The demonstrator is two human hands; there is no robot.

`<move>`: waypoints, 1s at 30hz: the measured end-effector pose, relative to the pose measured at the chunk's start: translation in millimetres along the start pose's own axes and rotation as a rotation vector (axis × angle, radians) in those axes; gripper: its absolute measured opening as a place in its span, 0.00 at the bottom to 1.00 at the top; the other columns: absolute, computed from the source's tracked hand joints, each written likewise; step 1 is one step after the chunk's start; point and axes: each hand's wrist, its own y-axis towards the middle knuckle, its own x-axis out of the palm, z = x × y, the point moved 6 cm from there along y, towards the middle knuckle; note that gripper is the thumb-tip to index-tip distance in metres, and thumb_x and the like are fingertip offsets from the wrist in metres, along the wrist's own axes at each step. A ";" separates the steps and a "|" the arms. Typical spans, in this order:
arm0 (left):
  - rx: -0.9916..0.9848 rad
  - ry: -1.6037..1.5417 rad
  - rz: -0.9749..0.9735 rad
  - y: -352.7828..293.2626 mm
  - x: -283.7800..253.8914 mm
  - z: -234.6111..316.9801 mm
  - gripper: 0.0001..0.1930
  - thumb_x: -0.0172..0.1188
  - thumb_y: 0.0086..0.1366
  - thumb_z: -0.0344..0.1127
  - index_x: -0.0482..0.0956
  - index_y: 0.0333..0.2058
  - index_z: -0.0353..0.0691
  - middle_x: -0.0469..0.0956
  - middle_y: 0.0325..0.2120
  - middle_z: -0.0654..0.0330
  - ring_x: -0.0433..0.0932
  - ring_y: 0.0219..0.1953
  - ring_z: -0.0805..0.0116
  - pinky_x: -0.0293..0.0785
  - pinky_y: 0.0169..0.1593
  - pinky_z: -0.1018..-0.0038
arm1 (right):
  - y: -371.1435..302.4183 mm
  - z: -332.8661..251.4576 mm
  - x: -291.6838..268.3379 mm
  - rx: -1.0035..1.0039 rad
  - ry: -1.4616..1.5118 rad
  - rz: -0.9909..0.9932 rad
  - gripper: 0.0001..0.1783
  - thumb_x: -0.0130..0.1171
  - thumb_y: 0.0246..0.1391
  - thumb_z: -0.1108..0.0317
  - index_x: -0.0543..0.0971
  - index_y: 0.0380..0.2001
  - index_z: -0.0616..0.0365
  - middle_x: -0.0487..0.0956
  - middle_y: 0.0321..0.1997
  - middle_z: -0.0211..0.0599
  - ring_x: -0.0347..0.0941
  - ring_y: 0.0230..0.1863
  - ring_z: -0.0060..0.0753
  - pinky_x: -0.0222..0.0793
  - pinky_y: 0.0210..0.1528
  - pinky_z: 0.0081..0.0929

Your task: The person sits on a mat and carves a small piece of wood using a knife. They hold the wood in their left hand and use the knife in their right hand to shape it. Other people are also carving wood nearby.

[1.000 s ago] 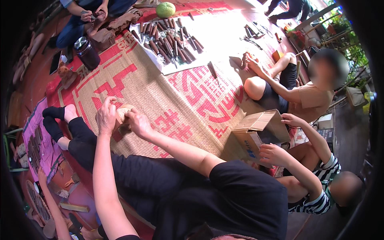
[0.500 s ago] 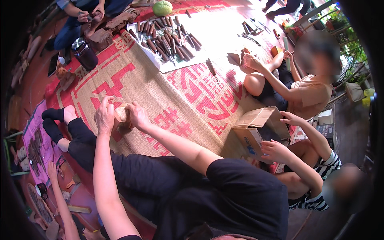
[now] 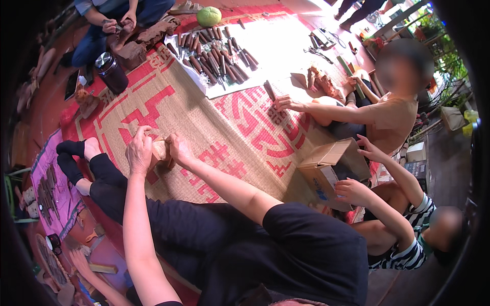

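Over the woven mat [image 3: 204,117] I have a small pale wooden piece [image 3: 160,149] between my two hands. My left hand [image 3: 139,153] is closed against its left side, fingers bent. On its right side my right hand [image 3: 179,150] grips with fingers curled over the edge. The underside of the piece is in shadow, and its shape is partly hidden by my fingers. Whether a small tool sits in either hand is too small to make out.
Several wooden-handled carving tools [image 3: 219,58] lie on a white sheet [image 3: 255,43], near a green round fruit [image 3: 209,16]. A dark flask [image 3: 111,74] stands at the left. A cardboard box [image 3: 326,173] and seated people flank the right; one person's hand [image 3: 288,103] holds a tool.
My hands stay on the wooden piece with a slight shift. The person at the right has reached out and taken hold of the tool on the mat. A co-worker's hand at lower left has moved nearer me.
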 end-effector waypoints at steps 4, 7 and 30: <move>0.065 -0.030 0.098 -0.1 -2.0 -17.7 0.15 0.43 0.59 0.34 0.74 0.44 0.47 0.78 0.35 0.47 0.77 0.33 0.46 0.70 0.38 0.55 | -30.7 -35.4 -3.1 -0.117 0.072 -0.007 0.07 0.52 0.48 0.73 0.76 0.32 0.58 0.74 0.36 0.45 0.75 0.37 0.52 0.71 0.39 0.43; 0.079 -0.037 0.109 -2.2 -3.0 -22.2 0.15 0.43 0.59 0.35 0.74 0.44 0.47 0.78 0.35 0.48 0.77 0.33 0.46 0.70 0.38 0.55 | -19.2 -24.1 7.5 -0.096 -0.064 -0.016 0.06 0.53 0.48 0.72 0.76 0.31 0.58 0.74 0.37 0.44 0.75 0.36 0.52 0.72 0.38 0.43; -0.048 -0.009 0.143 -5.7 -7.2 -18.9 0.13 0.47 0.58 0.38 0.74 0.42 0.51 0.79 0.26 0.48 0.79 0.31 0.48 0.72 0.37 0.55 | -17.6 -32.7 -2.7 -0.150 -0.258 -0.057 0.10 0.51 0.49 0.68 0.81 0.32 0.50 0.77 0.35 0.40 0.77 0.32 0.49 0.74 0.35 0.42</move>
